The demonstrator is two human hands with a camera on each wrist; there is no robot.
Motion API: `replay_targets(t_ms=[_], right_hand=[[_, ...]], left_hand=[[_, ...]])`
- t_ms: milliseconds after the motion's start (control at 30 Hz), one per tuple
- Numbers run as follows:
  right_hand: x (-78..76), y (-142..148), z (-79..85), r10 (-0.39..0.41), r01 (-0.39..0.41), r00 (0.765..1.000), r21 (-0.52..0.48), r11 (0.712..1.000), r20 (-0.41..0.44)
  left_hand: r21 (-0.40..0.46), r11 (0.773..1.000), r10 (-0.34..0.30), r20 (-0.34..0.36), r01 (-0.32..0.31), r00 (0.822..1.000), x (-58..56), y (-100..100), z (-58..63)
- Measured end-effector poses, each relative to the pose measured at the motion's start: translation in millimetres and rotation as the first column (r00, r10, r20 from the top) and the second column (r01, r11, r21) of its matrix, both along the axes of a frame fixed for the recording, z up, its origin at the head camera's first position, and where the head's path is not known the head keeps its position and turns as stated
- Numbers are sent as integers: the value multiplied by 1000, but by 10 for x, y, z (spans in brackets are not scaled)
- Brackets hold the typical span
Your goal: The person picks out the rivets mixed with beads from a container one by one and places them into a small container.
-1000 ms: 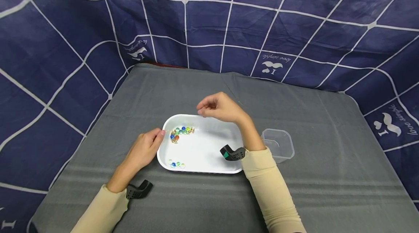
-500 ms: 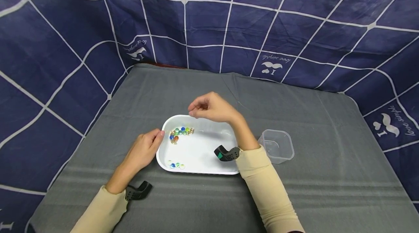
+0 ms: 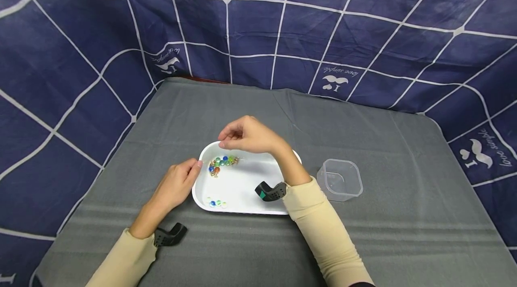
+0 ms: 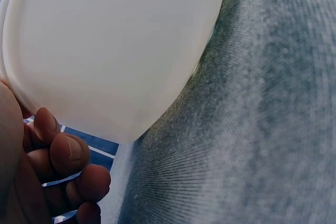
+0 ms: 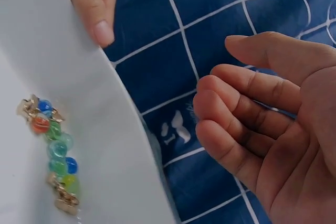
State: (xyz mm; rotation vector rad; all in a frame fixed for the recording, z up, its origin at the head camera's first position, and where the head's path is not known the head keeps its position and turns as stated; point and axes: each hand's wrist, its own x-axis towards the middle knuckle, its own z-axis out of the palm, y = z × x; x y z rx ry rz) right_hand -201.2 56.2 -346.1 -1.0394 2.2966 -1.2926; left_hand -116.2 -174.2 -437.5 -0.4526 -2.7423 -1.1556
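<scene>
My left hand (image 3: 175, 186) grips the left rim of a white tray (image 3: 254, 188), its thumb on the rim. In the left wrist view the curled fingers (image 4: 71, 153) sit below the tray's edge. Over the tray's back rim hovers my right hand (image 3: 252, 135), loosely curled and holding nothing; in the right wrist view its thumb stands apart from the fingers. A curved row of coloured glass marbles (image 5: 58, 149) mixed with small shiny gold pieces (image 5: 66, 203) lies in the tray's back left part. A few more marbles (image 3: 218, 203) lie near its front left corner.
To the right of the tray stands a clear plastic container (image 3: 341, 179). A grey cloth (image 3: 404, 188) covers the table, and a dark blue curtain (image 3: 258, 27) with white lines hangs behind it.
My right hand has moved left along the tray's back rim, from its middle toward the marbles. My left hand keeps its place on the left rim, and the marbles have not moved.
</scene>
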Motion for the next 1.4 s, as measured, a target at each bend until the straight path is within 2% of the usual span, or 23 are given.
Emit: replay_targets(t_ms=[367,633,733,1033,1400], right_hand=[[2,-85,-187,8,-9,1000,34,999,30],[-25,-127,-307,49,-47,999,73,996,-15],[-30,-150,-340,65,-62,998,107,992,-23],[-20,-230,-456,105,-111,994,180,977,41],[5,-299,-539,148,-149,989,273,950,25]], left_hand=[[-6,1000,0,-14,0,1000,5,-12,-3],[-2,1000,-4,-17,4,1000,1,-16,-10],[-2,1000,-5,-23,5,1000,1,-19,-14],[1,1000,-9,-67,9,998,-2,-20,-10],[-5,1000,-10,-60,10,998,-15,-22,-22]])
